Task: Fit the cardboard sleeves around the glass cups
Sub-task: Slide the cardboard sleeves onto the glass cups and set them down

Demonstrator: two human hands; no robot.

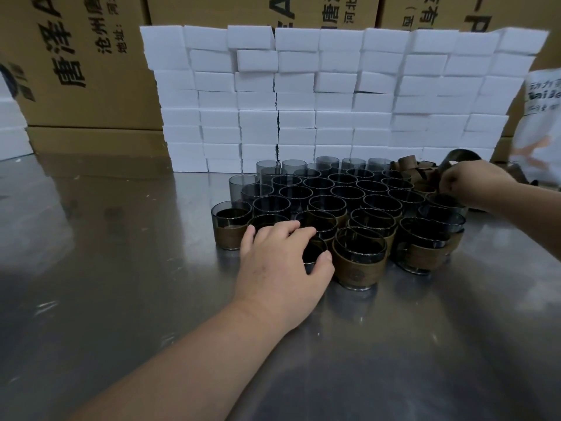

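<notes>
Nearest, on the steel table (121, 268): my left hand (285, 256), fingers and thumb curled round the rim of one dark glass cup (314, 253) in the front row. Just beside it stood the sleeved cups (359, 259), with brown bands round their lower halves. Behind them stood the bare glass cups (318, 183), packed in touching rows. Far right: my right hand (473, 182), fingers bent down by the loose cardboard sleeves (406, 167); I could not tell whether it pinched one. Beyond rose stacked white boxes (334, 95), then printed brown cartons (85, 56).
</notes>
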